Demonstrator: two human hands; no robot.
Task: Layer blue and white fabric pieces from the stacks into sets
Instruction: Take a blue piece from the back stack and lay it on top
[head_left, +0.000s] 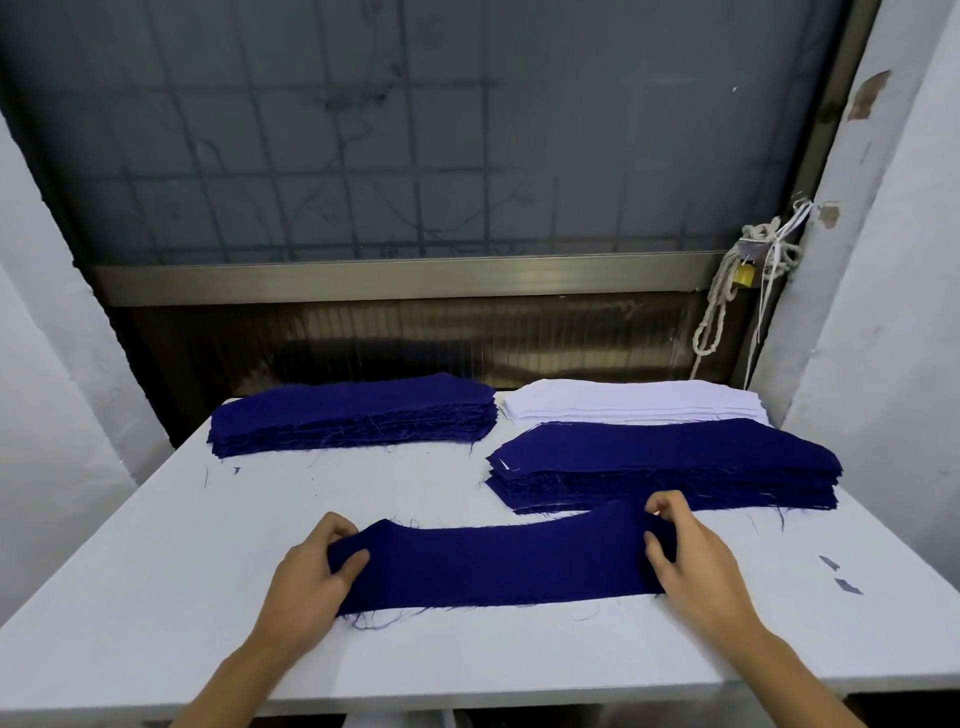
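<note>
A long blue fabric piece (498, 564) lies stretched across the front of the white table (156, 571). My left hand (311, 566) pinches its left end, thumb on top. My right hand (691, 556) pinches its right end. Behind it on the right sits a stack of blue pieces (670, 462). A stack of white pieces (634, 402) lies further back on the right. Another blue stack (353, 413) sits at the back left.
Loose threads and small blue scraps (841, 577) dot the table near its right side. A window with a metal frame (395, 278) rises behind the table. Knotted white rope and a yellow padlock (744, 273) hang at the back right, beside a white wall.
</note>
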